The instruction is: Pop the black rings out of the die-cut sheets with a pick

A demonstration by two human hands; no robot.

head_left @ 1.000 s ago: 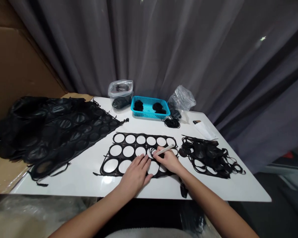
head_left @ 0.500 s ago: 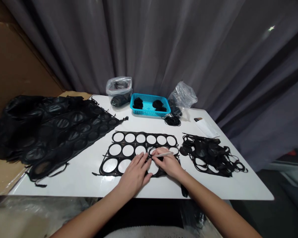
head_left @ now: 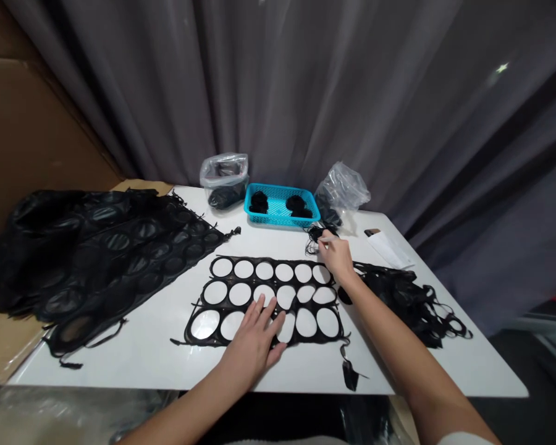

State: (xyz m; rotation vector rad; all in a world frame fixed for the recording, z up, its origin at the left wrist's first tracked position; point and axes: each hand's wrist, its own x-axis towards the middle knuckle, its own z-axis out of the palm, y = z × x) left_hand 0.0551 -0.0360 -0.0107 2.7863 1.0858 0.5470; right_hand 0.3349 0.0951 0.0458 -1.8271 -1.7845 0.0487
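My left hand (head_left: 254,330) lies with fingers spread on a black sheet with rows of round holes (head_left: 252,281), pressing it against the table. Further back, my right hand (head_left: 337,254) pinches a slim white pen-like tool (head_left: 327,239). The tool's tip is at a loose heap of thin black rings or cords (head_left: 313,233); whether it has caught any is too small to make out. From the sheet's near right corner hangs a black strip with a small flap (head_left: 349,374).
At the back stand a lined clear tub (head_left: 225,182), a blue basket (head_left: 282,220) with black bundles, and a plastic bag (head_left: 343,185). A large black holed sheet (head_left: 120,247) spreads left. Black scraps (head_left: 398,296) and a white paper (head_left: 389,248) lie right.
My right hand has moved with the tool from the holed sheet back to the black heap. Some thin black rings no longer show at its middle row. My left hand stays on the sheet.
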